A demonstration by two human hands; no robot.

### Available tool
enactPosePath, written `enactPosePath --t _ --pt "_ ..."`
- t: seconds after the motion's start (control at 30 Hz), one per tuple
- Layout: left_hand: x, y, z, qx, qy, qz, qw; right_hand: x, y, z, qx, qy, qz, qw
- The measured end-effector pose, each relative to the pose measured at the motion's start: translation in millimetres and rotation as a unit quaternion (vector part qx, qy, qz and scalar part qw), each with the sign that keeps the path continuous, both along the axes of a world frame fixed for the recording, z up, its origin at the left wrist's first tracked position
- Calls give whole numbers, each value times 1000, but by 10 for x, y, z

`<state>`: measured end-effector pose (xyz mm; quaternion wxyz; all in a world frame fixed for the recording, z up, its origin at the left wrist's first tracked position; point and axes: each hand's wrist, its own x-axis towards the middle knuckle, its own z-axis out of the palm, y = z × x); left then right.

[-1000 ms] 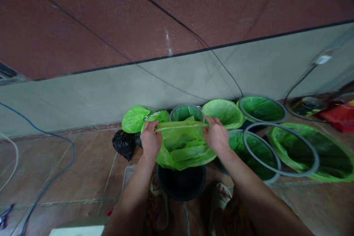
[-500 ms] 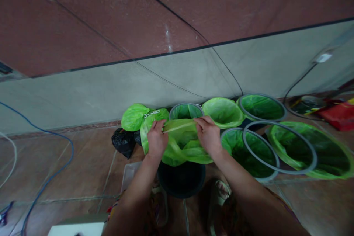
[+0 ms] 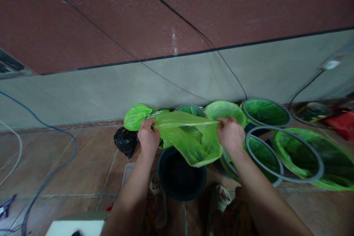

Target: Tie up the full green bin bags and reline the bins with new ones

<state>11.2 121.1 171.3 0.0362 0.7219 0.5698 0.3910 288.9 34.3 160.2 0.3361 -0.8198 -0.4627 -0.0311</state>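
Both hands hold a thin green plastic bag (image 3: 190, 138) stretched wide above a dark unlined bin (image 3: 181, 177) on the floor. My left hand (image 3: 148, 138) pinches the bag's left edge. At the bag's right edge, my right hand (image 3: 231, 134) is closed on the plastic. The bag hangs slack between them, its lower part draped over the bin's far rim.
Several bins lined with green bags (image 3: 265, 112) stand along the wall to the right, some with grey rings (image 3: 284, 153). A crumpled black bag (image 3: 125, 141) lies left of the bin. A blue cable (image 3: 55, 169) crosses the tiled floor at left. Red items (image 3: 341, 123) lie at far right.
My hands have pulled apart, stretching the bag's top edge much wider than half a second ago. The view shifted slightly.
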Motion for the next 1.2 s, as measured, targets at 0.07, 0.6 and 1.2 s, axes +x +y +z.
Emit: enactPosePath --t 0.07,0.6,1.2 --pt "73 -33 -11 -7 6 -25 1000 -155 -8 -19 -18 -52 29 998" --pt "392 -204 -120 -21 10 -116 993 -561 22 29 115 18 217 969" --pt "129 -18 -76 18 -24 -47 998 -176 14 59 88 -28 21 996"
